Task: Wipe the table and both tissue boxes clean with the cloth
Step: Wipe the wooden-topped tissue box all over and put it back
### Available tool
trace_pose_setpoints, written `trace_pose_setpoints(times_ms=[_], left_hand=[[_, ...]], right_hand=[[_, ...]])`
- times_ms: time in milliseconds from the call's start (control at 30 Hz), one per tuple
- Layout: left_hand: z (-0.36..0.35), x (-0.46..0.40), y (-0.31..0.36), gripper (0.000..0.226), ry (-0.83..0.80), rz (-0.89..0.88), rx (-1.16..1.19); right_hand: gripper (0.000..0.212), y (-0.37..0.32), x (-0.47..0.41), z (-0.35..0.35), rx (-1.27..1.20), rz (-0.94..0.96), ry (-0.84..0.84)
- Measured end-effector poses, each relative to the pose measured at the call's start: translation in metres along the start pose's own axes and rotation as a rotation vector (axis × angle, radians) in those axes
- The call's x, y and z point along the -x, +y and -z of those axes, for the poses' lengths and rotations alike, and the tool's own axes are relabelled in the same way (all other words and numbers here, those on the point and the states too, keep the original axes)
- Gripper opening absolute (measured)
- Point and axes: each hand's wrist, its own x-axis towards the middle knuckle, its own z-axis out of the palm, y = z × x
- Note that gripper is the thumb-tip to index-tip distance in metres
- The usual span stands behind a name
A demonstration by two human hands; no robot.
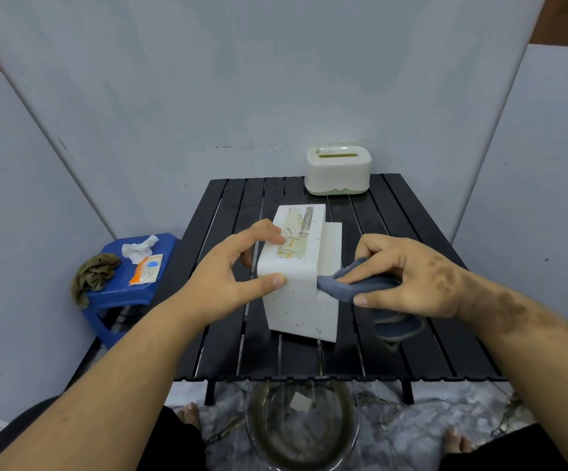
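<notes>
The white box point(296, 273), mid-surface point(411, 355), is steadied by the left hand point(231, 277), its grip clamped on the box. The cloth point(360, 287), clenched in the right hand point(411, 277), is pressed into the side slot. The speckled front probably needs wiping next; the green box point(338, 171) waits at the far edge.

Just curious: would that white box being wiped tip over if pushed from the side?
Probably. The white tissue box stands tall and narrow on the slatted table, and the left hand braces it against the blue cloth. It looks stiff, likely light.

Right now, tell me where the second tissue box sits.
The green-trimmed tissue box sits at the table's far edge, right of centre, by the wall, behind the white box.
</notes>
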Motion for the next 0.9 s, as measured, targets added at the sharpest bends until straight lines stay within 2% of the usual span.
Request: trace_pose_setpoints(times_ms=[367, 467, 600, 700, 833, 900], left_hand=[[0.001, 0.001, -0.002, 0.050, 0.002, 0.004, -0.011], [0.001, 0.001, -0.001, 0.049, -0.004, -0.002, -0.009], [0.002, -0.001, 0.001, 0.050, -0.016, 0.000, -0.007], [0.002, -0.001, 0.001, 0.050, -0.009, 0.005, -0.002], [0.002, 0.001, 0.002, 0.047, -0.019, -0.011, 0.001], [0.002, 0.000, 0.002, 0.046, -0.026, -0.002, 0.009]], right_hand=[[0.017, -0.026, 0.003, -0.045, 0.218, -0.004, 0.207], [0.016, -0.026, 0.004, -0.046, 0.100, -0.006, 0.288], [0.020, -0.002, -0.009, -0.021, -0.063, -0.221, 0.365], [0.017, -0.002, -0.013, -0.017, -0.140, -0.255, 0.344], [0.021, -0.016, -0.014, -0.031, -0.129, -0.094, 0.129], [0.019, -0.005, -0.022, -0.023, -0.134, -0.129, 0.173]])
